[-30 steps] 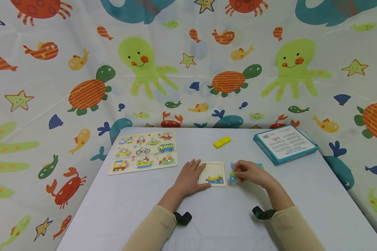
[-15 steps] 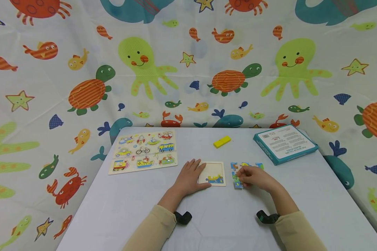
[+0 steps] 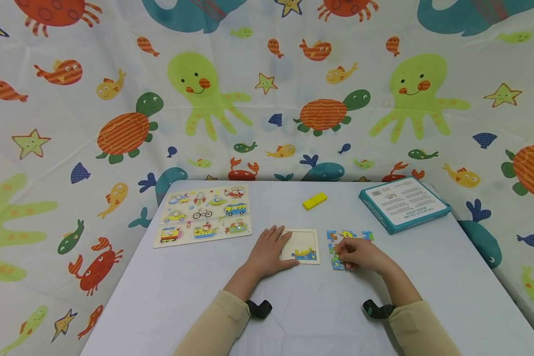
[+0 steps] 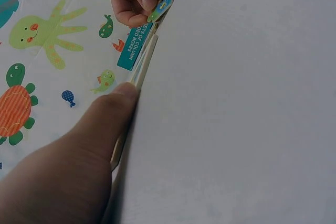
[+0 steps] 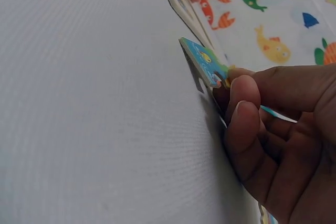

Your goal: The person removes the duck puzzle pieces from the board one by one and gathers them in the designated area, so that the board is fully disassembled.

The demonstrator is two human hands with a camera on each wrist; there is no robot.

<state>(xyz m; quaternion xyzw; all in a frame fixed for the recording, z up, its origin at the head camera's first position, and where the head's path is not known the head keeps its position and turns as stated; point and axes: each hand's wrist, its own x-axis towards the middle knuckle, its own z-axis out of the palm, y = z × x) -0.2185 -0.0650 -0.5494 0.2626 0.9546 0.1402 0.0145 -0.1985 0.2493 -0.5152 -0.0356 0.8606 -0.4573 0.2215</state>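
Observation:
My left hand (image 3: 269,252) rests on the left side of a small wooden puzzle tray (image 3: 299,237), fingers spread over its rim. In the tray's lower right lie joined jigsaw pieces (image 3: 304,254) with a yellow and blue picture. Just right of the tray, my right hand (image 3: 360,254) pinches a blue and green jigsaw piece (image 5: 202,62) between thumb and fingers. In the right wrist view this piece is tilted, one edge raised over the white table. Several loose puzzle pieces (image 3: 367,235) lie behind and beside the right hand, partly hidden by it.
A wooden board with vehicle pictures (image 3: 204,215) lies at the back left. A yellow block (image 3: 314,201) is at the back middle. A teal box (image 3: 405,203) lies at the back right. A sea-animal printed cloth (image 3: 267,99) hangs behind the white table (image 3: 311,316).
My right hand has shifted slightly right, away from the tray, and the pinched piece has come toward the table's front. The left hand and tray have stayed put.

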